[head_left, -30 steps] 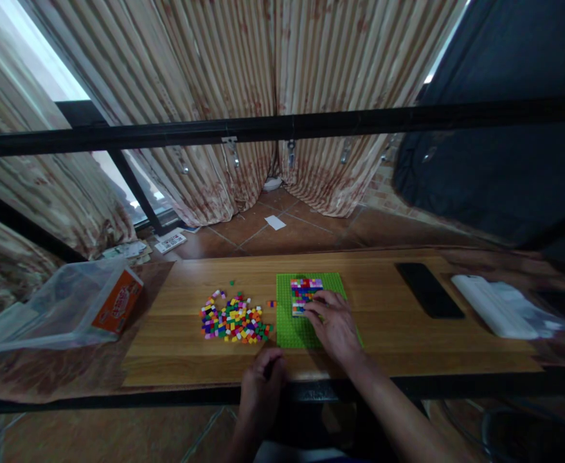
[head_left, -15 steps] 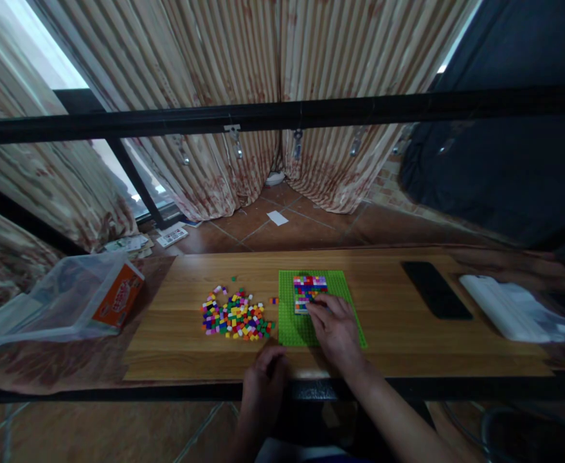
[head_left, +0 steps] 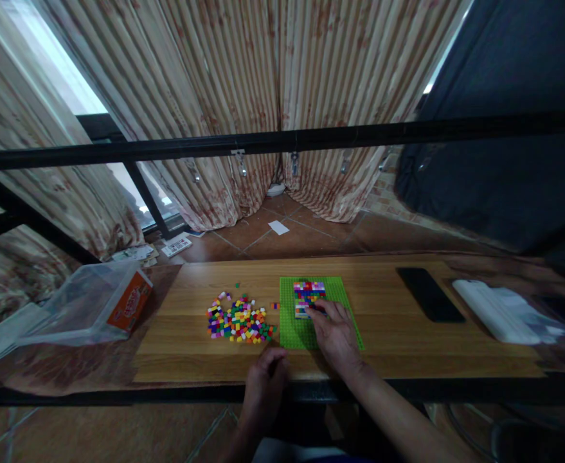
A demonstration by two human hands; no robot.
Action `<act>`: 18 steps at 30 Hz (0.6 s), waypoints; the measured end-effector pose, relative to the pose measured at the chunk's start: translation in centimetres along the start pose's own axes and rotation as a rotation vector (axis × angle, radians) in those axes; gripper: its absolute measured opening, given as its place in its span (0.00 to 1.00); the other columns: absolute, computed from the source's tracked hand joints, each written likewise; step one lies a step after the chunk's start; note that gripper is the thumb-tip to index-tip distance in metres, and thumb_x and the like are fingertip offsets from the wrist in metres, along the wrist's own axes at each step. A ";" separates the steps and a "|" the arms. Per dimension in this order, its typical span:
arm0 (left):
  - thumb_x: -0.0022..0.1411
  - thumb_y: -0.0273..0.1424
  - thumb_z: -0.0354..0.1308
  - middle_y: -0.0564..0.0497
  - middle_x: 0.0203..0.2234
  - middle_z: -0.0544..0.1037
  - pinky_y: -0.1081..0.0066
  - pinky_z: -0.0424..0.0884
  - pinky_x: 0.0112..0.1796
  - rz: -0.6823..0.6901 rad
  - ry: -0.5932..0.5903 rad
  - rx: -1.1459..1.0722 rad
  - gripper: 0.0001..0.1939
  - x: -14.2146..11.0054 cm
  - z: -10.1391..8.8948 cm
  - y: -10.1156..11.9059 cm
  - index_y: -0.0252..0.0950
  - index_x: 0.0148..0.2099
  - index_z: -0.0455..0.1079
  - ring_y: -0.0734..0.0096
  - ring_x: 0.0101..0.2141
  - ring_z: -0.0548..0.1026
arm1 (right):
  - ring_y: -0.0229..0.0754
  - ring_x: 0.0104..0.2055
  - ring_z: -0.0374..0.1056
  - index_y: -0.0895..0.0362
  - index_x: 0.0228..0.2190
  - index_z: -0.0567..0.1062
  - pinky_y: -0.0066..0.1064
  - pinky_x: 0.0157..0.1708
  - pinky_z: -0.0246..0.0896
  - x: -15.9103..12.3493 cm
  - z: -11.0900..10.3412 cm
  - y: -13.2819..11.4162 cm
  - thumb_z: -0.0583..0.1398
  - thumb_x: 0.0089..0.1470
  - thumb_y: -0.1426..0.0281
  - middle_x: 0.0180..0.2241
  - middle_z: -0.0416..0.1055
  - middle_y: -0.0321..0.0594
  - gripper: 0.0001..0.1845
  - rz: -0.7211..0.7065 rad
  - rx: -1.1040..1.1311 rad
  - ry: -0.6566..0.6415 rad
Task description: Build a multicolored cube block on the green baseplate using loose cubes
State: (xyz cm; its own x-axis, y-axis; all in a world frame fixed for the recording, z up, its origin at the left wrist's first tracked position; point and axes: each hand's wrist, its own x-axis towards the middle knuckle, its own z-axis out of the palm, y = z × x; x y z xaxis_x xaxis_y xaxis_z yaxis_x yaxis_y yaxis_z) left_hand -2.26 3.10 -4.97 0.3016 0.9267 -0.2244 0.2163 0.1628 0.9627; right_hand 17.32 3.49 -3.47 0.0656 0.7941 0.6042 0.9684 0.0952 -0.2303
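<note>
A green studded baseplate (head_left: 290,334) lies on the table, bearing a low block of multicoloured toy bricks (head_left: 306,292). My right hand (head_left: 335,331) is over the plate, its thumb and fingertips closed together at the block's lower right part. Whatever they pinch, if anything, is too small to tell. Resting by the table's near edge, my left hand (head_left: 264,379) has curled fingers, and their inside is hidden. Beyond it, to the left of the plate, spreads a pile of loose small bricks (head_left: 241,321). A short orange and dark brick piece (head_left: 275,306) lies between pile and plate.
A clear plastic box (head_left: 84,296) with an orange label lies at the table's left. On the right are a black phone-like slab (head_left: 429,294) and a white object (head_left: 489,308) with clear plastic beside it. A dark rail (head_left: 263,141) crosses beyond the table.
The camera view has shifted slightly. My right hand's fingers have shifted slightly over the brick block, staying closed at it. My left hand has stayed at the near edge.
</note>
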 end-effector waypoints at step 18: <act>0.61 0.23 0.52 0.44 0.47 0.76 0.64 0.67 0.52 0.457 0.026 0.981 0.17 7.5 -2.8 7.1 0.35 0.51 0.72 0.62 0.49 0.72 | 0.48 0.45 0.72 0.52 0.43 0.77 0.45 0.44 0.71 -11.1 -1.2 2.0 0.54 0.64 0.67 0.44 0.75 0.46 0.12 0.208 0.232 0.087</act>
State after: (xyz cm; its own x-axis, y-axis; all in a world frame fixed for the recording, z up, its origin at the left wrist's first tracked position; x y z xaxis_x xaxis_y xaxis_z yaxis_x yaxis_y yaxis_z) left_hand -1.03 12.16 0.56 0.5249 0.8397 0.1390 0.7408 -0.5312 0.4111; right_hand 18.84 -5.81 -9.72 0.2864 0.7572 0.5870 0.8523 0.0786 -0.5172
